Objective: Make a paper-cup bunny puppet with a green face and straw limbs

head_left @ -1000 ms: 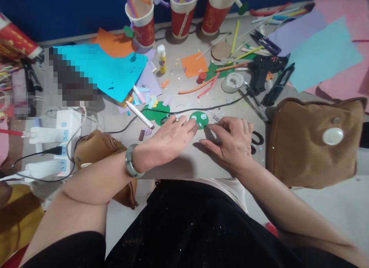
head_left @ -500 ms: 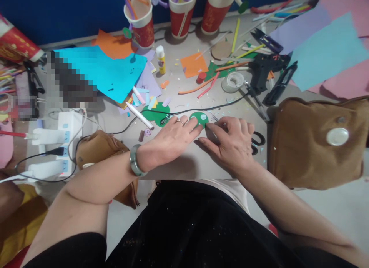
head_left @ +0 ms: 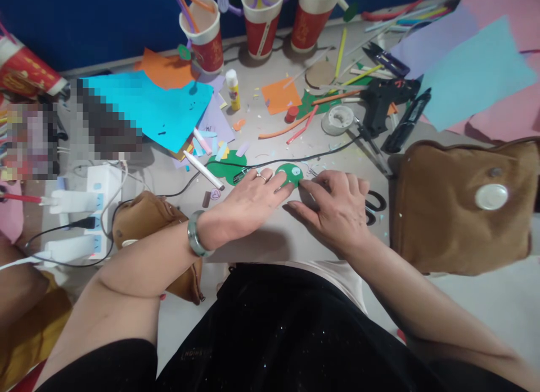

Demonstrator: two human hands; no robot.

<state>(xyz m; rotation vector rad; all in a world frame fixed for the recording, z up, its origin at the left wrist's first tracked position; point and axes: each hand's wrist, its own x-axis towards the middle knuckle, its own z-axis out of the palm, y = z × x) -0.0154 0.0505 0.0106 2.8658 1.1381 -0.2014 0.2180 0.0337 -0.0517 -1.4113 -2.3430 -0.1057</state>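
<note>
A small green paper circle [head_left: 291, 168] with a pale blue dot [head_left: 296, 171] lies on the table between my hands. My left hand [head_left: 255, 201] is spread over its left side, the fingertips resting on the circle and hiding part of it. Beside its right edge, my right hand [head_left: 340, 203] lies with thumb and index finger apart, the index tip touching the circle's rim. Just beyond my left fingers is a larger green paper shape [head_left: 230, 166]. The black handles of scissors [head_left: 373, 206] show past my right hand.
A black cable [head_left: 291, 159] runs across the table to a hot glue gun [head_left: 382, 102]. Red paper cups [head_left: 262, 35] stand along the back. A tape roll [head_left: 338, 119], glue stick [head_left: 233, 91] and white marker [head_left: 205, 170] lie around. Brown bags [head_left: 447, 212] flank me; a power strip [head_left: 99, 203] sits left.
The view has shifted slightly. Both hands stay at the green circle, with my left fingers lying a little differently over its pale blue dots.
</note>
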